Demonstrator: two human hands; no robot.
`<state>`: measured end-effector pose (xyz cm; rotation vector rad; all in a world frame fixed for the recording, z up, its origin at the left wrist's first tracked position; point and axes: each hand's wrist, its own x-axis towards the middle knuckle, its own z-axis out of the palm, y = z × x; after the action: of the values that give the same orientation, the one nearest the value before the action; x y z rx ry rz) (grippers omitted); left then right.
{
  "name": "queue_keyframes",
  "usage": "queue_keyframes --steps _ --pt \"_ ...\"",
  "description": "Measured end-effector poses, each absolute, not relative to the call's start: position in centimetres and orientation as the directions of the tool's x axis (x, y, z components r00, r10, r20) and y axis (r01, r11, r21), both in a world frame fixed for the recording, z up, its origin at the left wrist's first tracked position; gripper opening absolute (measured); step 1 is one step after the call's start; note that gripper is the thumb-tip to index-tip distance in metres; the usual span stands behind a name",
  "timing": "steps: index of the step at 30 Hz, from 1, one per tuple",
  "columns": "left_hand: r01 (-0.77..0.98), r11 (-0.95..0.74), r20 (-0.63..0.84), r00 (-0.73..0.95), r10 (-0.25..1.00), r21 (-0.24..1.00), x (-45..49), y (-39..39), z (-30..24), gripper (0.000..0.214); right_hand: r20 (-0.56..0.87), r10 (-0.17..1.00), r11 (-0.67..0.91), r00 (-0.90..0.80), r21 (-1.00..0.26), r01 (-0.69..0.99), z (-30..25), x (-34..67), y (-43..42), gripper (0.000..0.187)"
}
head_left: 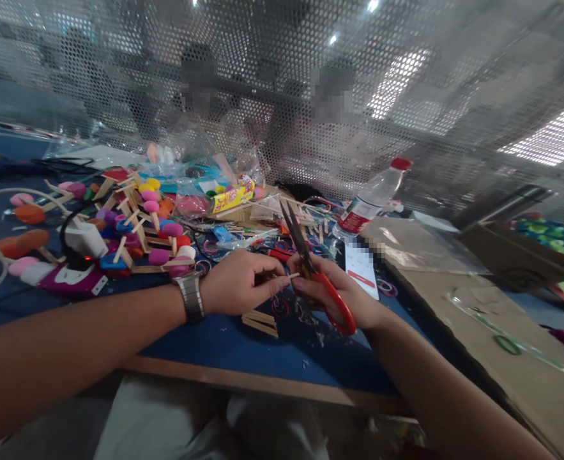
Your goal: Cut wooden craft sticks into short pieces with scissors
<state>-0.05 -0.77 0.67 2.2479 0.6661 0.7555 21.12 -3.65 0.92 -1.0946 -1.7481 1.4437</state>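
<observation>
Left hand (241,281) is pinching the stick (294,275) above the counter (190,345), right hand (351,297) is clamping its fingers round the scissors (304,250); best be bracing the stick, scissors pointing away.

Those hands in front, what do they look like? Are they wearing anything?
They're a person's bare hands, with no gloves. The left hand has a silvery, linked metal band around its wrist, like a watch strap. The right hand has no band showing at its wrist. No sleeves show on either forearm.
</observation>
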Motion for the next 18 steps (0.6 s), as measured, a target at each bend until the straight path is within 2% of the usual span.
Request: queue_keyframes --steps 5,11,15,18 --pt "0.211 -0.653 0.314 0.744 0.59 0.727 -0.2 -1.1 0.9 0.026 -0.031 0.885 0.071 -0.464 -0.977 0.2 0.9 21.0 -3.6 0.03" --pt "0.111 -0.728 0.336 0.833 0.439 0.676 -0.4 -1.4 1.2 0.022 0.015 0.937 0.093 -0.349 -0.974 0.208 1.4 20.5 -3.3 0.034" --pt "0.097 -0.748 0.328 0.856 0.399 0.657 -0.4 -1.5 0.9 0.021 0.049 0.958 0.147 -0.283 -0.93 0.338 1.7 20.3 -1.7 0.034" --pt "0.083 -0.758 0.337 0.86 0.382 0.647 -0.4 -1.5 0.7 0.021 0.12 0.945 0.258 -0.305 -0.848 0.463 2.0 19.5 0.6 0.035"
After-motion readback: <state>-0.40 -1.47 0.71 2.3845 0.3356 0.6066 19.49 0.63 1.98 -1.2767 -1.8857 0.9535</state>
